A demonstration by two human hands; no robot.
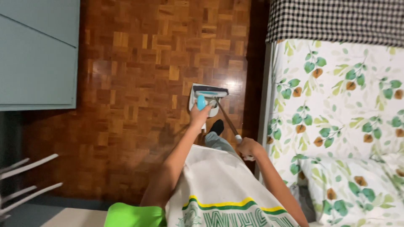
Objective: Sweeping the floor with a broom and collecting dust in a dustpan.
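While the mop [209, 98] head rests flat on the parquet floor [139, 105] just beside the bed [336, 109], no cleaned patch can be told from the rest. Its handle runs from the head back towards the person. Left hand [199, 114] closes round a blue piece near the head; right hand [249, 148] closes round the handle's upper end.

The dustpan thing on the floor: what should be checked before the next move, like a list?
1. Left hand on the blue handle: ok, fingers wrap it.
2. Right hand on the broom stick: ok, gripped near its top.
3. Dustpan flat on the wooden floor: cannot tell, the hand hides part.
4. Foot away from the dustpan: ok, just behind it.
5. Room beside the bed: ok, a strip of floor shows between.
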